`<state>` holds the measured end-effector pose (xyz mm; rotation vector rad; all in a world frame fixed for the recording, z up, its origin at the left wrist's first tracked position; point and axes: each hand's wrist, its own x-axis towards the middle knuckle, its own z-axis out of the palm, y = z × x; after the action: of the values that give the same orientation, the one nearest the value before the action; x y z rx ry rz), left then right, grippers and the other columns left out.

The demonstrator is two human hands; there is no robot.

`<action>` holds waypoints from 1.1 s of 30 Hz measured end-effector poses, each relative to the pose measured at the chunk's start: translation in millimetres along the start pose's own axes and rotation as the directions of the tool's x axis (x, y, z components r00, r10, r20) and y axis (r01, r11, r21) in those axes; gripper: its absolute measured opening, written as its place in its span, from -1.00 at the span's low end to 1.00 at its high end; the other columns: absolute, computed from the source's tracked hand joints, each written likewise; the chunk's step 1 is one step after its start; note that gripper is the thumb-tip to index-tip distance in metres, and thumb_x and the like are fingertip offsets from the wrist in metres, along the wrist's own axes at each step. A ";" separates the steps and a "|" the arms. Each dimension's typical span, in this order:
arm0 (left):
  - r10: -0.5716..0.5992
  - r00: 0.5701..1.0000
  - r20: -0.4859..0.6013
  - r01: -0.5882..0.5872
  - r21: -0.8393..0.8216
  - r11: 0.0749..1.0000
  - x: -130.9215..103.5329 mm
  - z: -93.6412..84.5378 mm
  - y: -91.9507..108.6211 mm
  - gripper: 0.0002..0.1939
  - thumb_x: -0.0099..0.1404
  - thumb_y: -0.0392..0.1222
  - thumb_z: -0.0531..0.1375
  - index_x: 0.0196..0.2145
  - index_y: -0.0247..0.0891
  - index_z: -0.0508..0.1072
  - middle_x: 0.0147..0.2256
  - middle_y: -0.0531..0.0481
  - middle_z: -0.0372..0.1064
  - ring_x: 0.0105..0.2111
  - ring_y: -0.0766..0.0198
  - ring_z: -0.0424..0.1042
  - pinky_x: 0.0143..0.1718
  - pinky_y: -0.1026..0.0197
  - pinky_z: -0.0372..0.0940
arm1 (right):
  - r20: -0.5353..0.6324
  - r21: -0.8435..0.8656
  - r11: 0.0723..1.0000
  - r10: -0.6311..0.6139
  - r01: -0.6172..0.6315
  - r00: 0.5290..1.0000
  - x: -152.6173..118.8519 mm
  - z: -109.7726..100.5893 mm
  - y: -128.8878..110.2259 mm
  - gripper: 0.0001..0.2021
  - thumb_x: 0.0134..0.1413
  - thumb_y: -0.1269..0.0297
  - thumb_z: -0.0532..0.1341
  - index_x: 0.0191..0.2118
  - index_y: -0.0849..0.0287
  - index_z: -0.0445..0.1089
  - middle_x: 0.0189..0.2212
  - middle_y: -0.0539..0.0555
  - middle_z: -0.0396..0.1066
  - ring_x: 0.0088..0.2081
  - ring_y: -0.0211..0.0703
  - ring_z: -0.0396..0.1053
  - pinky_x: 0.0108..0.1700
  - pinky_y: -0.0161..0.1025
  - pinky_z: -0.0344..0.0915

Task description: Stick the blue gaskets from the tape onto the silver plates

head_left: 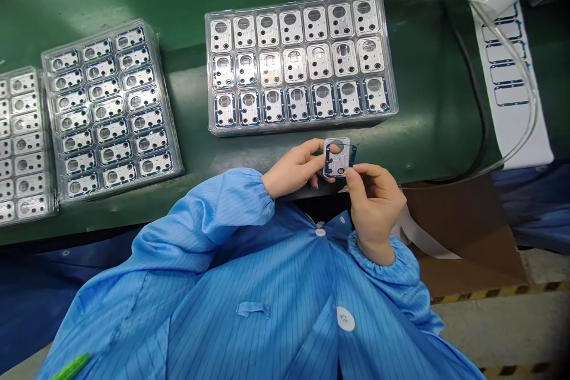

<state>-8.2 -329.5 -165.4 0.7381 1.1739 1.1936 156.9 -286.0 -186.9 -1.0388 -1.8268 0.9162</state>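
Near the front edge of the tabletop (pixel 191 101), in the head view, holds up a small silver plate (pixel 341 157) between both hands, just short of the centre tray (pixel 307 125). Grips the left side with the left hand (pixel 296 167), thumb at the edge, other fingers curled behind and below, closed down to about the plate's thickness. Pinches the lower right corner with the right hand (pixel 376 205), thumb against forefinger, hardly any gap left. Cannot tell how much of that pinch bears on the plate and how much on the blue edging (pixel 354 154), seen jutting past the right side.

Looks, as a judgement, like lining up the blue edging on the plate, apparently not yet flush. Seems only partway through the centre tray, going by blue-edged plates all along the near row and in the first two pockets of the middle row, against mostly plain ones elsewhere. Shows more blue frames off to the right, on a white sheet (pixel 512 130).

Calls next, most likely, for steadying with the left, keeping the right pinch light, and matching edge to edge without creasing the blue edging or covering the holes.
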 end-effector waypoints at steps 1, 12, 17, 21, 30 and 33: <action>-0.001 1.000 0.000 0.001 -0.001 1.000 -0.1 0.0 0.2 -0.72 0.39 -0.16 0.14 0.01 -0.35 0.36 -0.33 -0.06 0.45 -0.35 0.29 0.51 -0.50 0.37 0.28 | 0.000 -0.003 1.000 0.005 -0.005 1.000 0.0 -0.2 0.4 -0.82 0.20 0.13 0.28 -0.30 0.13 0.47 -0.40 0.01 0.47 -0.41 -0.22 0.43 -0.38 -0.26 0.41; -0.005 1.000 0.010 0.004 0.006 1.000 -1.3 0.0 2.6 -0.76 0.42 -0.19 0.10 -0.01 -0.33 0.36 -0.36 -0.03 0.44 -0.35 0.32 0.49 -0.49 0.40 0.29 | 0.008 -0.018 1.000 -0.006 0.006 1.000 -0.8 1.1 0.9 -0.82 0.21 0.13 0.26 -0.30 0.13 0.46 -0.40 0.02 0.46 -0.40 -0.22 0.43 -0.37 -0.26 0.39; 0.003 1.000 0.005 -0.003 0.015 1.000 -0.6 0.6 1.9 -0.77 0.43 -0.25 0.06 -0.01 -0.36 0.35 -0.34 -0.04 0.44 -0.35 0.31 0.51 -0.52 0.39 0.30 | -0.019 -0.069 0.992 -0.111 0.110 0.994 0.3 1.9 -2.8 -0.89 0.21 0.23 0.27 -0.29 0.15 0.45 -0.41 0.02 0.47 -0.41 -0.22 0.42 -0.39 -0.27 0.37; -0.003 1.000 0.000 0.003 0.017 1.000 -0.7 1.3 2.1 -0.77 0.43 -0.26 0.05 -0.01 -0.36 0.35 -0.35 -0.04 0.44 -0.35 0.32 0.51 -0.52 0.40 0.30 | -0.021 -0.120 0.980 -0.162 0.159 0.987 0.8 2.3 -3.5 -0.90 0.21 0.26 0.26 -0.30 0.15 0.45 -0.41 0.03 0.48 -0.42 -0.23 0.42 -0.40 -0.27 0.34; 0.009 1.000 0.004 -0.009 0.007 1.000 0.1 -0.6 -0.5 -0.78 0.43 -0.23 0.08 -0.02 -0.34 0.35 -0.33 -0.04 0.43 -0.35 0.33 0.51 -0.52 0.42 0.29 | -0.038 -0.122 0.973 -0.203 0.197 0.978 0.2 2.3 -2.0 -0.94 0.20 0.31 0.27 -0.28 0.17 0.46 -0.40 0.02 0.49 -0.40 -0.24 0.44 -0.39 -0.30 0.36; 0.007 1.000 0.005 -0.007 0.002 1.000 0.4 -0.9 -1.4 -0.77 0.42 -0.21 0.10 -0.01 -0.34 0.35 -0.34 -0.03 0.44 -0.35 0.33 0.51 -0.51 0.42 0.29 | -0.044 -0.126 0.968 -0.222 0.215 0.974 0.4 3.2 -2.3 -0.95 0.20 0.33 0.27 -0.28 0.18 0.46 -0.40 0.02 0.49 -0.40 -0.25 0.44 -0.39 -0.31 0.35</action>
<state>-8.7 -329.6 -167.0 0.7471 1.1694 1.1956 153.3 -287.1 -186.0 -0.9039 -1.9220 0.6444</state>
